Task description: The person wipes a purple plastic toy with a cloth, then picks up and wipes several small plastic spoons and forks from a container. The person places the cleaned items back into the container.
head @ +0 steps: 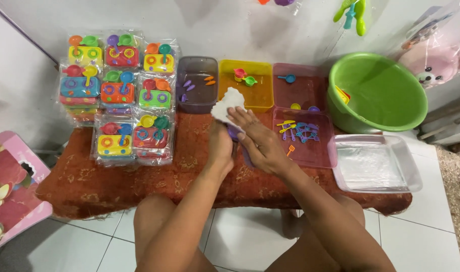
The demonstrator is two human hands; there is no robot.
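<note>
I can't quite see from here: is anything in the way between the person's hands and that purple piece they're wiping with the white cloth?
Nothing visible. The left hand presses the white cloth against the purple piece, and the right hand grips it directly. The piece is mostly hidden by the hands themselves.

Green basin (386, 108), yellow tray (263, 103), rust-red patterned cloth (114, 186), white rag (229, 103).

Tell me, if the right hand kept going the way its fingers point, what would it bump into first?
The right hand points up and left, toward the white cloth it already touches. Beyond that, probably the dark purple tub, though depth is hard to judge.
</note>
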